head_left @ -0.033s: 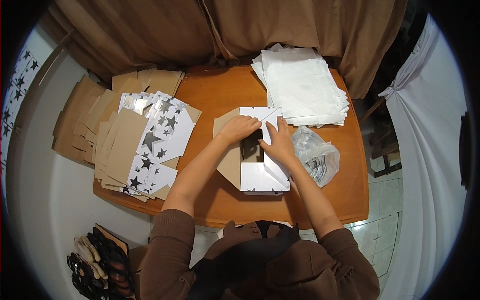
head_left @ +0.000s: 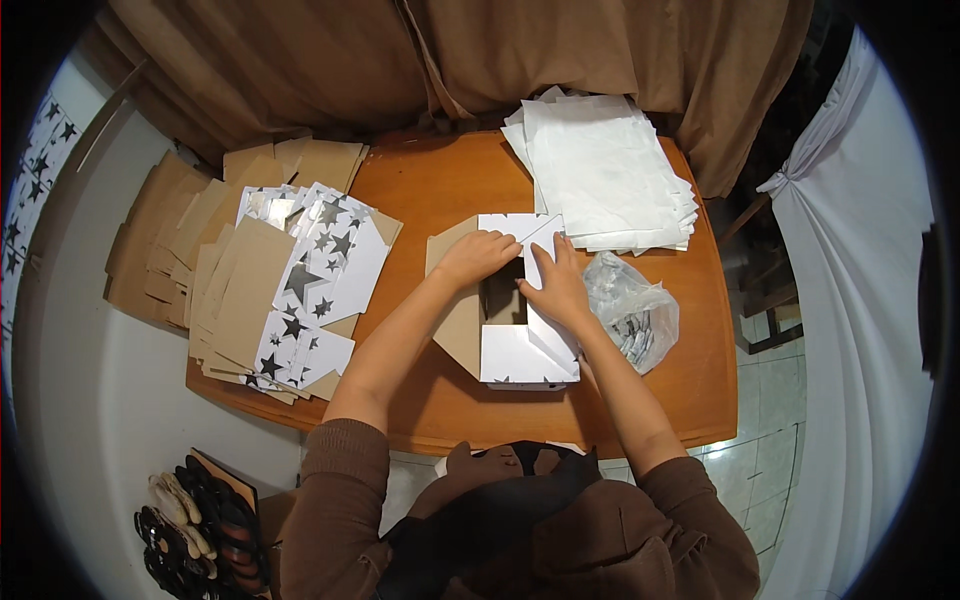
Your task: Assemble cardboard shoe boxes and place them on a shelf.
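A cardboard box (head_left: 530,352), white with dark stars along its side, stands on the table in front of me. White flaps frame the opening in its top, and a brown flap (head_left: 455,325) extends out to the left. My left hand (head_left: 482,257) is closed on the far flap, its fingers bent over the white board and its thumb hidden. Stretched over the right flap lies my right hand (head_left: 560,285), fingers extended and thumb apart beside the opening. The inside of the box is dark.
Flat star-printed and brown cardboard pieces (head_left: 240,290) are heaped on the left of the wooden table (head_left: 420,190). White paper sheets (head_left: 605,165) lie at the far right. A clear plastic bag (head_left: 650,310) with small silvery items sits right of the box. Brown curtains (head_left: 540,50) hang behind.
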The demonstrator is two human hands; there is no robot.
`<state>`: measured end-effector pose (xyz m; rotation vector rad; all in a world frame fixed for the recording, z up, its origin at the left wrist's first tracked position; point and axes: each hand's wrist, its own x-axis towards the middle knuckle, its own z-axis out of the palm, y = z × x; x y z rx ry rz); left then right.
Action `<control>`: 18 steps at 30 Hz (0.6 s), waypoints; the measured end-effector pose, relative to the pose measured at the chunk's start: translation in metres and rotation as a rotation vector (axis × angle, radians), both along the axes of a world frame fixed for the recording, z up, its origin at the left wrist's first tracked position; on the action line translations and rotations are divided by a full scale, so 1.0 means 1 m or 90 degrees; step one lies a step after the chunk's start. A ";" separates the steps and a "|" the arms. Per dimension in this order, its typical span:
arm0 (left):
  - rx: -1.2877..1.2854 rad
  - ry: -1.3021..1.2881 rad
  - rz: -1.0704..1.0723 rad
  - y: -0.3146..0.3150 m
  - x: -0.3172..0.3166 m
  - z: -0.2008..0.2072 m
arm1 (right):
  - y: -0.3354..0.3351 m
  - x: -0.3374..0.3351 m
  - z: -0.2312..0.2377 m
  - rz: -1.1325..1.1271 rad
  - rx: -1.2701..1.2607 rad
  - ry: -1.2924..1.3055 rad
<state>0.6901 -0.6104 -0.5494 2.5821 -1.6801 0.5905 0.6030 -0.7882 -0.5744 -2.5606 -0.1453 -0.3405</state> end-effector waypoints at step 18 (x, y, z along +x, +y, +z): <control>-0.138 -0.089 -0.008 -0.009 -0.015 -0.008 | 0.002 -0.002 0.005 0.058 0.039 -0.010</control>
